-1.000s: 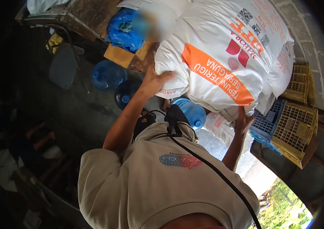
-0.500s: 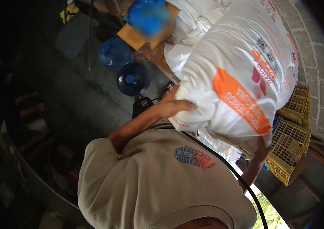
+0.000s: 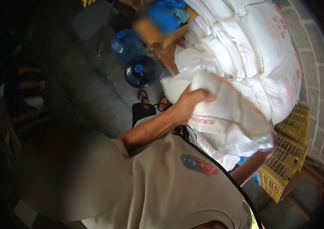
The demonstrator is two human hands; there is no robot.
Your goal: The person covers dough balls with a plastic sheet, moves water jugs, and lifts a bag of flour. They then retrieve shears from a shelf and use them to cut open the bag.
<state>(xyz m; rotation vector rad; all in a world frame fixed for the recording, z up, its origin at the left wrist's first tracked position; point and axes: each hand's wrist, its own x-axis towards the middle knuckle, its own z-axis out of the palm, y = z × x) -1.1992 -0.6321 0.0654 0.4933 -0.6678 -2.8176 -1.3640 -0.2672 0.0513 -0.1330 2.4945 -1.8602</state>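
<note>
A white sack with orange and red print (image 3: pixel 229 114) hangs in front of my torso, slightly smeared by motion. My left hand (image 3: pixel 196 102) is closed on its left end, the thumb lying over the cloth. At the sack's lower right end is my right hand (image 3: pixel 271 147), blurred and mostly hidden by the sack, gripping that end. Behind the held sack lies a pile of full white sacks (image 3: pixel 253 42).
Two blue water jugs (image 3: pixel 139 72) stand on the dark floor near my feet. Yellow plastic crates (image 3: pixel 284 158) sit at the right, below a block wall (image 3: pixel 311 65). A cardboard box (image 3: pixel 177 36) with blue plastic is at the top. A grey chair (image 3: pixel 91 19) stands upper left.
The held sack has come down and tilted towards my body, uncovering the pile behind it. Both hands have moved with it. The view has shifted, and both my feet now show.
</note>
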